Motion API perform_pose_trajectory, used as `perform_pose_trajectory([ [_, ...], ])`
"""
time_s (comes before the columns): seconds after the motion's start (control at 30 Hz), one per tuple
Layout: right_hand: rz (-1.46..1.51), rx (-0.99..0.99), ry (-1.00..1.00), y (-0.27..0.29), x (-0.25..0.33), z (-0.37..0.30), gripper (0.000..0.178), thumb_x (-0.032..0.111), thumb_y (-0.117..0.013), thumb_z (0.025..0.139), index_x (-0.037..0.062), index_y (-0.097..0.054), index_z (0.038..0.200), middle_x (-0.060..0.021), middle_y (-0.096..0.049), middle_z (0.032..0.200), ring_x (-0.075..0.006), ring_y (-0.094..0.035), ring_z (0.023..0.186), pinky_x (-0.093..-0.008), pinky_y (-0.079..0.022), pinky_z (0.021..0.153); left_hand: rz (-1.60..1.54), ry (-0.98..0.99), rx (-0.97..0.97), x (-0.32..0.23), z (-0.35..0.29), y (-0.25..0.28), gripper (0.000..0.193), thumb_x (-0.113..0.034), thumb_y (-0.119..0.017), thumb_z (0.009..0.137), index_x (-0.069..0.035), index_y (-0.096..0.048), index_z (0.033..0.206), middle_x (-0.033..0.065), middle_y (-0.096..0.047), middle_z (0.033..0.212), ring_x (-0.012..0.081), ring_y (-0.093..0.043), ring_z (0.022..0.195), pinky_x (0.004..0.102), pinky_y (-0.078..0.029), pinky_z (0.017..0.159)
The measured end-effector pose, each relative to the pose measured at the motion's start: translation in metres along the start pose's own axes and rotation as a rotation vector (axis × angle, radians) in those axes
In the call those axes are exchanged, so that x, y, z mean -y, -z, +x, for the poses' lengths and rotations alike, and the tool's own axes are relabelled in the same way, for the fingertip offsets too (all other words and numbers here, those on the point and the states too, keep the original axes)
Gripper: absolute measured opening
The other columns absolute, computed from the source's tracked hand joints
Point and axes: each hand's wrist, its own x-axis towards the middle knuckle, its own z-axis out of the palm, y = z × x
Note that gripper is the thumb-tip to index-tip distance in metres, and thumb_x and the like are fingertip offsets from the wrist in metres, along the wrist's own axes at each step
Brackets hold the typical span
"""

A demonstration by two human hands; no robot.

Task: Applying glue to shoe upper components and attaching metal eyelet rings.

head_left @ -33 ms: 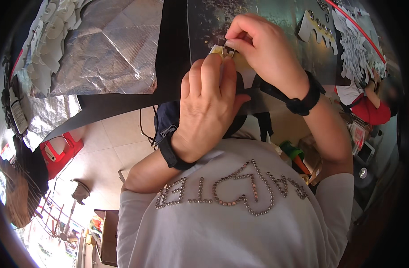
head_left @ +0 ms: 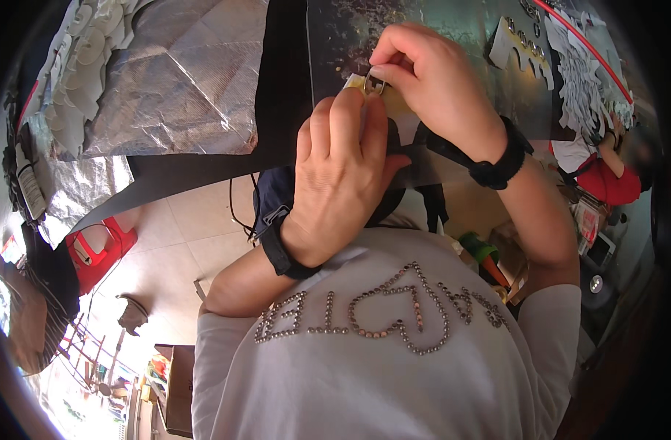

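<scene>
My right hand (head_left: 445, 88) pinches a small metal ring (head_left: 383, 87) between thumb and fingertips over the table. Right beside it, my left hand (head_left: 340, 172) reaches up from below, its fingers bent and close together, with the thumb out to the right. The left fingertips meet the lower end of the ring; what they press or grip there is hidden behind them. A pale yellowish piece (head_left: 354, 81) shows partly beneath the fingers. Both wrists wear black bands.
Silvery sheeting (head_left: 178, 81) covers the table's left part, with stacked white cut pieces (head_left: 79, 81) beside it. At the upper right lie a pale piece with several metal rings (head_left: 521, 45), more white pieces (head_left: 581, 81) and a red cord (head_left: 592, 51). Another person's red sleeve (head_left: 614, 182) shows far right.
</scene>
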Motion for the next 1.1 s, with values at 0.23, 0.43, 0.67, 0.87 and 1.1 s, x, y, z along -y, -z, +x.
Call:
perform_pose_trajectory([
  [0.23, -0.011, -0.019, 0.026, 0.0, -0.005, 0.003, 0.007, -0.002, -0.06, 0.073, 0.0027, -0.055, 0.075, -0.0109, -0.056, 0.07, -0.0298, -0.056, 0.067, -0.0387, -0.045, 0.06, 0.006, -0.002, 0.025, 0.0, 0.004, -0.001, 0.068, -0.027, -0.078, 0.063, 0.001, -0.051, 0.119, 0.0144, -0.044, 0.119, 0.0308, -0.048, 0.107, 0.0389, -0.041, 0.087],
  [0.43, -0.023, -0.048, 0.082, 0.001, -0.009, 0.004, 0.006, 0.004, -0.06, 0.074, 0.0049, -0.054, 0.072, -0.0122, -0.054, 0.07, -0.0331, -0.056, 0.07, -0.0422, -0.045, 0.063, -0.03, -0.02, 0.003, -0.003, 0.012, 0.006, 0.061, -0.02, -0.077, 0.068, -0.001, -0.052, 0.12, 0.0177, -0.042, 0.115, 0.0331, -0.048, 0.1, 0.041, -0.041, 0.084],
  [0.67, 0.114, -0.113, -0.06, -0.012, -0.007, -0.008, 0.015, -0.001, -0.064, 0.072, 0.0023, -0.051, 0.079, -0.0134, -0.057, 0.076, -0.0346, -0.057, 0.076, -0.0426, -0.045, 0.067, -0.115, -0.007, 0.076, -0.004, 0.013, 0.018, 0.052, -0.013, -0.075, 0.072, -0.001, -0.053, 0.117, 0.0203, -0.038, 0.115, 0.0354, -0.046, 0.097, 0.0424, -0.041, 0.084],
  [0.87, 0.269, -0.052, -0.187, 0.043, 0.0, -0.025, 0.013, 0.009, -0.066, 0.082, 0.0013, -0.058, 0.088, -0.0072, -0.063, 0.076, -0.0147, -0.063, 0.073, -0.0282, -0.049, 0.066, -0.111, -0.004, 0.083, -0.005, 0.011, 0.024, 0.05, -0.015, -0.074, 0.073, 0.0, -0.053, 0.116, 0.0207, -0.038, 0.114, 0.0347, -0.044, 0.095, 0.0413, -0.04, 0.083],
  [1.1, 0.151, -0.17, -0.417, 0.16, -0.107, -0.047, 0.011, 0.016, -0.061, 0.088, 0.0057, -0.061, 0.092, 0.0036, -0.057, 0.075, -0.0062, -0.05, 0.067, -0.0231, -0.041, 0.059, -0.085, -0.069, 0.028, -0.001, 0.018, 0.02, 0.053, -0.02, -0.078, 0.071, 0.001, -0.056, 0.115, 0.0201, -0.04, 0.112, 0.0339, -0.045, 0.095, 0.0399, -0.042, 0.082],
])
